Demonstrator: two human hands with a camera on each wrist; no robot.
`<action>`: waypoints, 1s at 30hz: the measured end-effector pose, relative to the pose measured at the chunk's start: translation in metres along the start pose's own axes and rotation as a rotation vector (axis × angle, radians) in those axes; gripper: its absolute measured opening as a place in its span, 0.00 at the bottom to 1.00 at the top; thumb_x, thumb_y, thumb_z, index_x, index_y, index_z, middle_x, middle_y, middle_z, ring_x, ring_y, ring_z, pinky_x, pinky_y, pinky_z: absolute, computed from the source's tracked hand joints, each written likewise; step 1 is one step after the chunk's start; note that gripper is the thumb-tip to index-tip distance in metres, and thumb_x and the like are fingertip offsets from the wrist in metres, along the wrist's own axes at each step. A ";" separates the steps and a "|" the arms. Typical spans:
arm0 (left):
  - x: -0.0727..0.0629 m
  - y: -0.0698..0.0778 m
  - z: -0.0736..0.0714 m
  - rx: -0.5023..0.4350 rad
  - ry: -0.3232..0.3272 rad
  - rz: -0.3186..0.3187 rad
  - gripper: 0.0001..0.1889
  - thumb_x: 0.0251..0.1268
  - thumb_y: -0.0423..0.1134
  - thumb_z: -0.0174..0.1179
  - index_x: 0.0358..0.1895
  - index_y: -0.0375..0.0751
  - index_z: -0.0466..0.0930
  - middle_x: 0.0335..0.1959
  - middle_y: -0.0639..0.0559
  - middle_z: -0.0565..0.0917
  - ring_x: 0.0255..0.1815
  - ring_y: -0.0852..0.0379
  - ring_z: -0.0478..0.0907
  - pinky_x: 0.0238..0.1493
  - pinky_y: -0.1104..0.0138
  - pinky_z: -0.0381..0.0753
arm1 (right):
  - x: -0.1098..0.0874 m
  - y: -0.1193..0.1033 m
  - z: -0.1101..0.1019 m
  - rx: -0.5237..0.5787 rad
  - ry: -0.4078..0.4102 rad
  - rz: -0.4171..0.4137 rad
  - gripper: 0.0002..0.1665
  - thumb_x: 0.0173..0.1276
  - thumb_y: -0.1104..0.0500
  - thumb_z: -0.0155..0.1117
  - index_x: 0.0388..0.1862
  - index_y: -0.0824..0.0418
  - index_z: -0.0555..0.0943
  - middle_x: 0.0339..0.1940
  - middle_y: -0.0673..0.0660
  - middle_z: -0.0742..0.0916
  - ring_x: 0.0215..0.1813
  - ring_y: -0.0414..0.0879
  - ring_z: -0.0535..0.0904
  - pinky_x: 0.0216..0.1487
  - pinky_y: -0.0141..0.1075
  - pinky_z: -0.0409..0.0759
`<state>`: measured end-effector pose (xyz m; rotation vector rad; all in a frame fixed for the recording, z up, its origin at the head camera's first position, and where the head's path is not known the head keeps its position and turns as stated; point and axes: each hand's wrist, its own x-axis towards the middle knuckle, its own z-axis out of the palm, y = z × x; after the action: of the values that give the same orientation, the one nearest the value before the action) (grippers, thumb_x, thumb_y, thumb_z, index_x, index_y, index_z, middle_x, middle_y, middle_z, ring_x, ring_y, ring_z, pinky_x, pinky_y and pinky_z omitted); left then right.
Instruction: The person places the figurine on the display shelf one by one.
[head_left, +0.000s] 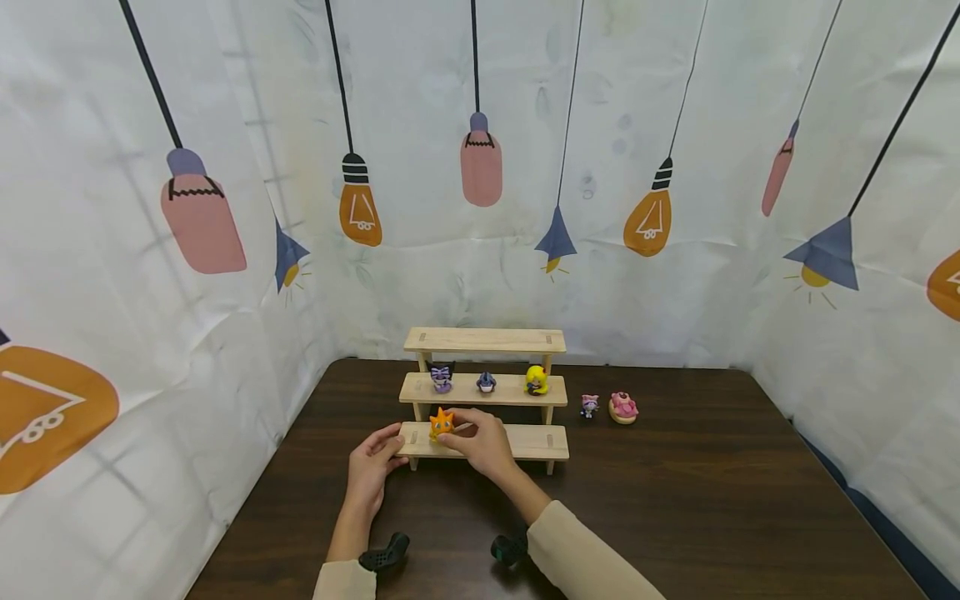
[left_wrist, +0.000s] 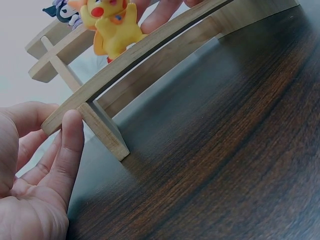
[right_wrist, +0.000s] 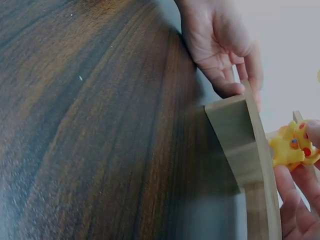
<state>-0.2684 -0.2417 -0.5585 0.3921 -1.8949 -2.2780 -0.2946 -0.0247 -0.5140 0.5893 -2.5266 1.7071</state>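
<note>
A three-tier wooden display stand stands on the table. My left hand pinches the left end of its lowest tier, thumb and fingers on either side of the board. On that same tier, toward its left, is a small yellow figurine with an orange spiky top. My right hand holds this figurine between thumb and fingers, with its feet at the board. The middle tier carries a purple-and-black figurine, a small dark blue figurine and a yellow-haired figurine.
Right of the stand, a small pink-and-purple figurine and a pink figurine in a tan base stand on the dark wooden table. A white curtain printed with lamps surrounds the table at the back and sides.
</note>
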 end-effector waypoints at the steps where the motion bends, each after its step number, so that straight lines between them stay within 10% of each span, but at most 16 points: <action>1: 0.000 0.000 0.000 0.000 -0.001 0.000 0.20 0.73 0.34 0.62 0.65 0.34 0.78 0.42 0.58 0.87 0.37 0.59 0.85 0.39 0.68 0.89 | 0.000 0.000 0.001 -0.008 0.004 -0.003 0.24 0.64 0.49 0.77 0.59 0.51 0.86 0.48 0.54 0.90 0.42 0.45 0.89 0.38 0.30 0.88; 30: -0.001 0.002 -0.001 0.015 -0.006 -0.003 0.22 0.73 0.37 0.63 0.66 0.33 0.77 0.42 0.58 0.87 0.35 0.61 0.84 0.40 0.70 0.89 | -0.003 -0.005 0.016 -0.098 0.093 0.006 0.26 0.61 0.47 0.79 0.58 0.48 0.86 0.45 0.50 0.89 0.38 0.37 0.85 0.39 0.28 0.85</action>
<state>-0.2672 -0.2427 -0.5565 0.3911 -1.9162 -2.2712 -0.2871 -0.0397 -0.5170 0.4847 -2.5326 1.5624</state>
